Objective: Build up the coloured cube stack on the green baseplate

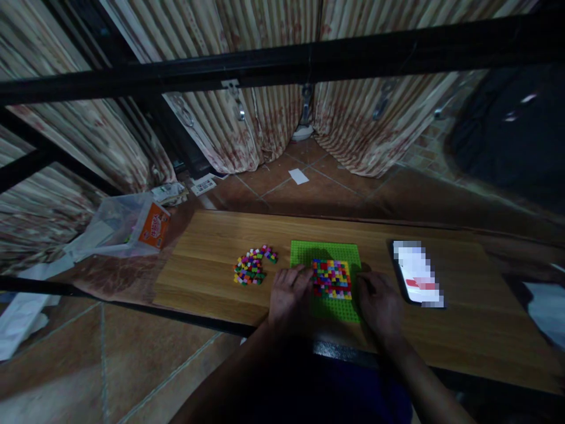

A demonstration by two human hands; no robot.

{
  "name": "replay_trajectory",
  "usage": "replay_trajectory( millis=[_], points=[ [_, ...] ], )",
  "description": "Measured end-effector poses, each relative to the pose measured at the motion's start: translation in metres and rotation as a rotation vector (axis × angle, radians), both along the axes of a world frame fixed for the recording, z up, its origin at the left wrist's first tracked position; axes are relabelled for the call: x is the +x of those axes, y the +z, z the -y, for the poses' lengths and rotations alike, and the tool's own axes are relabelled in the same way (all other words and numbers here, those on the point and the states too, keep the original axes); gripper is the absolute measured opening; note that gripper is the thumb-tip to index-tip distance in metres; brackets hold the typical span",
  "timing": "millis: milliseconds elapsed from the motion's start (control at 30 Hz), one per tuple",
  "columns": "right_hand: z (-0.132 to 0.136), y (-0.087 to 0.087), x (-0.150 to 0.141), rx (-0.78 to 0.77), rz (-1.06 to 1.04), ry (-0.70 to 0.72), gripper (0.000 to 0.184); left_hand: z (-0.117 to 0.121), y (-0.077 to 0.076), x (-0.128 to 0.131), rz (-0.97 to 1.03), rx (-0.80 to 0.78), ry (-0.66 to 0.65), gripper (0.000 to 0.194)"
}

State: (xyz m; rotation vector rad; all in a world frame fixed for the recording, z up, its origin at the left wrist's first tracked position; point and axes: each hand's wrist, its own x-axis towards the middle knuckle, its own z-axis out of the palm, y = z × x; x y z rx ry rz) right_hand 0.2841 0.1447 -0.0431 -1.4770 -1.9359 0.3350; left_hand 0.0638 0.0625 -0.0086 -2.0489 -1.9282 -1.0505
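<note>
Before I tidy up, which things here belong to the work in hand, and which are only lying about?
Seem part of the work:
- green plate
- bricks on it
- loose bricks

Seem just lying about:
- phone (its role is unclear)
- plastic box
- floor paper

The baseplate (304,251) lies before me on the table (212,232), with a block of assembled bricks (332,279) on it. My left hand (290,291) is at the plate's left side, beside the block; my right hand (382,303) is at its right edge. Further left on the tabletop sits a pile of loose bricks (252,268), and right of my right hand lies a phone (417,274). On the floor (371,195), a box (117,227) stands past the table's left end, and a sheet of paper (299,176) lies beyond the far edge, before the curtains (269,126).
</note>
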Motion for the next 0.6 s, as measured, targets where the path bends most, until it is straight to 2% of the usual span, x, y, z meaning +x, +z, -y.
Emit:
replay_trajectory(
  millis=[133,267,433,600],
  points=[
    [-0.001,-0.002,0.001,0.016,0.014,0.012,0.031,0.005,0.004,-0.030,0.024,-0.161,0.216,0.016],
    [-0.001,-0.002,0.001,0.024,0.034,0.002,0.030,-0.005,0.008,-0.052,-0.074,-0.250,0.378,0.026],
    [0.000,-0.001,0.001,0.014,0.031,-0.002,0.030,-0.017,0.009,-0.055,-0.150,-0.394,0.417,0.029],
    [-0.001,-0.001,0.001,0.027,0.026,0.014,0.032,-0.018,0.007,-0.051,-0.146,-0.471,0.453,0.030]
  ],
)
